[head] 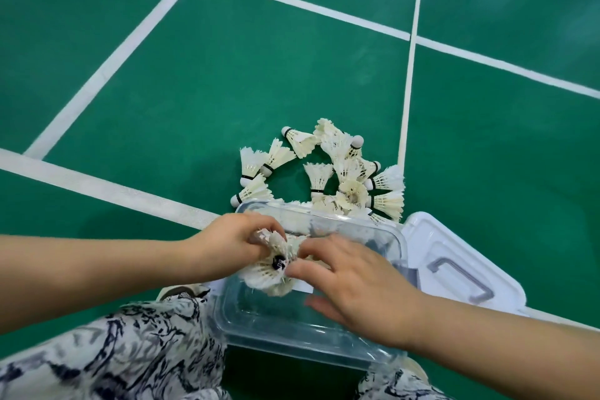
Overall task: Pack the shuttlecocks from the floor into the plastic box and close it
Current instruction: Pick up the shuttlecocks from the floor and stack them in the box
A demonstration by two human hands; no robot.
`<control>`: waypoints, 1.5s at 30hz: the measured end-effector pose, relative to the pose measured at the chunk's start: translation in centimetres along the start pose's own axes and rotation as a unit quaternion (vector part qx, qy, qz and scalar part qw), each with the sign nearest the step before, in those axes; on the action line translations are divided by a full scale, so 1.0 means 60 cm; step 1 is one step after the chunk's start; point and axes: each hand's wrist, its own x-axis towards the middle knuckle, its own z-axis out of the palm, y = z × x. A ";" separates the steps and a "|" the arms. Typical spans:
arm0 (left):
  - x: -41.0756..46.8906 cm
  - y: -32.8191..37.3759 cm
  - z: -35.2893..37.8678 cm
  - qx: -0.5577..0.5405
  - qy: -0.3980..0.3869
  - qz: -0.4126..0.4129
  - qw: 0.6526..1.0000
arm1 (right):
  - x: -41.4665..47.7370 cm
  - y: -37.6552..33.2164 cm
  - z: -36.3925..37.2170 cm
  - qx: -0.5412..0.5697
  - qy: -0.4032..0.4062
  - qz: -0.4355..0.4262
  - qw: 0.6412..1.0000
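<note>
White shuttlecocks (274, 265) pinched between both hands' fingers (259, 239) over plastic box (292, 331).

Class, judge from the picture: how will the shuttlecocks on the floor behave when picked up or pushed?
The shuttlecocks are probably very light: mostly thin feathers. The frayed feather skirts suggest they crush easily, so grip gently. Pushed, one lying on its side would likely curve around its round cork rather than roll straight.

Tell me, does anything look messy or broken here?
Yes. The shuttlecocks on the floor lie jumbled beyond the plastic box, pointing every way, with frayed feathers. The lid lies off beside it. Both hands grip a ragged bunch.
</note>
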 end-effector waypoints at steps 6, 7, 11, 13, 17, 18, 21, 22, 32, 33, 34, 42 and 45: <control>0.009 0.014 0.016 -0.100 -0.003 -0.050 0.994 | 0.010 0.032 0.027 -0.057 0.078 -0.040 0.995; 0.010 0.010 0.017 -0.114 0.000 -0.063 0.991 | 0.010 0.038 0.032 -0.061 0.077 -0.044 0.994; 0.007 0.005 0.024 -0.134 -0.013 -0.086 0.987 | 0.003 0.057 0.039 -0.081 0.047 -0.071 0.993; 0.009 0.005 0.026 -0.109 -0.004 -0.077 0.991 | -0.003 0.061 0.041 -0.081 0.018 -0.079 0.993; 0.019 0.005 0.016 -0.060 0.034 -0.067 0.995 | -0.023 0.055 0.052 -0.033 -0.046 0.010 0.998; 0.020 0.005 0.014 -0.058 0.043 -0.068 0.995 | -0.026 0.051 0.053 0.000 -0.069 0.073 0.995; 0.019 -0.001 0.012 -0.029 0.063 -0.079 0.994 | -0.041 0.055 0.067 0.130 -0.157 0.277 0.939; 0.018 -0.003 0.010 -0.015 0.068 -0.082 0.994 | -0.042 0.060 0.073 0.161 -0.170 0.323 0.917; 0.030 -0.024 0.006 0.059 0.074 -0.094 0.991 | 0.009 0.083 0.149 0.487 -0.041 0.577 0.654; 0.032 -0.025 0.005 0.063 0.076 -0.093 0.991 | 0.014 0.081 0.158 0.503 -0.029 0.580 0.640; 0.034 -0.027 0.005 0.062 0.078 -0.091 0.991 | 0.019 0.078 0.165 0.512 -0.020 0.581 0.632; 0.054 -0.027 -0.003 0.090 0.077 -0.078 0.990 | 0.060 0.060 0.206 0.590 -0.002 0.588 0.553; 0.057 -0.027 -0.003 0.081 0.077 -0.077 0.991 | 0.059 0.071 0.212 0.573 -0.010 0.589 0.570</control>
